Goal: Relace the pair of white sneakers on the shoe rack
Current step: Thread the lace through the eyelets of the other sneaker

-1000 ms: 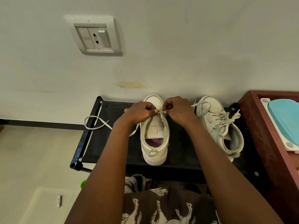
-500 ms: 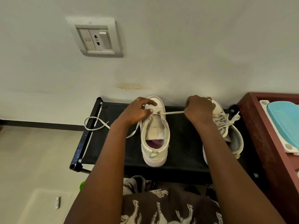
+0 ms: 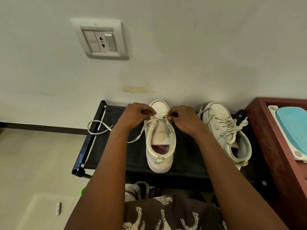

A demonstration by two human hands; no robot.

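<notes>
Closest to me is the soft patterned cloth (image 3: 166,211) on my lap. Just past it is the shoe rack (image 3: 186,163), a black fabric shelf stretched on a dark tube frame. The open sneaker (image 3: 160,146) stands on the middle of it, heel towards me and toe to the wall, so the eyelet rows run straight away from me and I can work both sides evenly. Its off-white upper looks scuffed and stiff. The flat tongue lies bare, with a purple lining showing in the mouth.

At the toe end, my left hand (image 3: 137,114) and right hand (image 3: 181,118) each pinch the flat woven lace (image 3: 160,115) between thumb and fingertip, the other fingers curled in. I'd say I'm evening out the first bar across the lowest eyelets, so most of this shoe is yet to be threaded.

The lace's loose tail (image 3: 104,125) runs off left and loops over the rack's edge. To my right, the laced sneaker (image 3: 227,133) sits angled on the same shelf, just beside a reddish wooden box (image 3: 272,138) holding a blue lid (image 3: 294,127).

Behind everything is the pale, stained wall (image 3: 199,55) with a grey socket plate (image 3: 101,41)
</notes>
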